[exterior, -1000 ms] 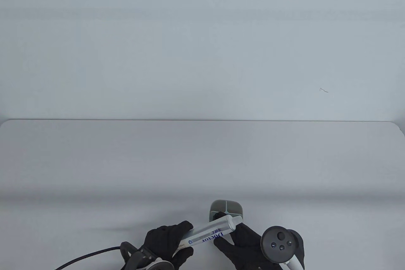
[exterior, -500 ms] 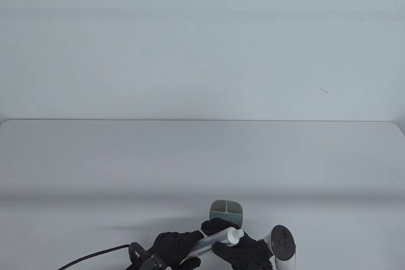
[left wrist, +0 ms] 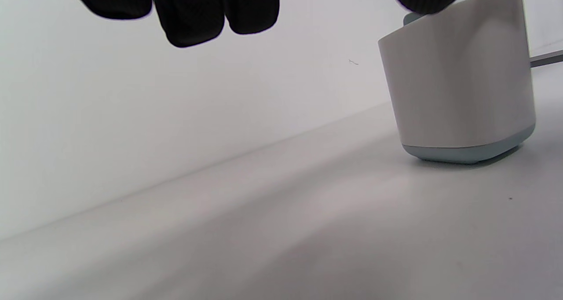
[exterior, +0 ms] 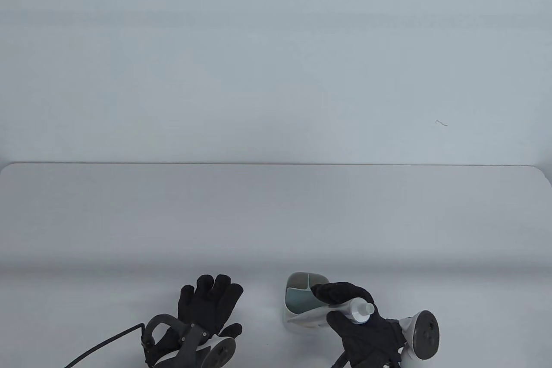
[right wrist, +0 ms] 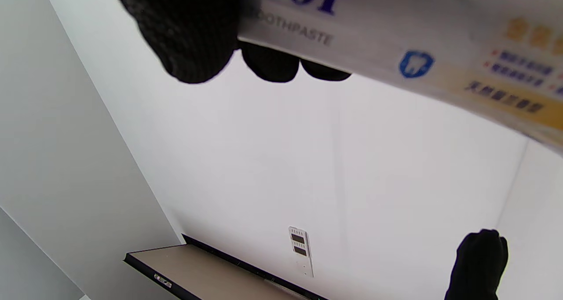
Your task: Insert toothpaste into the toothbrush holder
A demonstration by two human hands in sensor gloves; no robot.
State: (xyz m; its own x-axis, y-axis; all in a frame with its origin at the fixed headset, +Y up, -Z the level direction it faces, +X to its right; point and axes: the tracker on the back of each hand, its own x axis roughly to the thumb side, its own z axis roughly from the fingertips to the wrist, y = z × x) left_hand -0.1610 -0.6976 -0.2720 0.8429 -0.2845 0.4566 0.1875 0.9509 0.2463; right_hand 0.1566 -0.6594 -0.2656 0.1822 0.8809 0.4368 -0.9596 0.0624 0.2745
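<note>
A: Item one, the toothpaste tube (exterior: 340,312). Where do you log it?

B: In my right hand (exterior: 360,329), held above the toothbrush holder (exterior: 297,294). I grip it near the capped end, white cap (exterior: 364,309) pointing up and to the right, crimped tail angled down toward the holder's near rim. I judge that tilt is chosen so the tail leads into a compartment; the tube is not yet seated.

A: Item two, the holder?

B: It stands upright on the tabletop (exterior: 276,221), near the front edge, with its divided top showing three openings. It stands free, no hand on it.

A: Item three, the left hand?

B: My left hand (exterior: 207,303) lies flat beside the holder, apart from it, fingers (exterior: 211,286) spread wide and holding nothing. I take it as parked clear of the insertion path.

A: What do the wrist cameras add?

B: The left wrist view gives the holder's side (left wrist: 457,71): pale grey wall and a blue-grey base, sitting level, which the table view cannot show. The right wrist view gives the tube's print (right wrist: 396,40), blue lettering and a tooth emblem, with my fingers (right wrist: 189,31) wrapped round it; it does not show the holder at all. Only the table view shows tube and openings together, so I align by that one.
</note>
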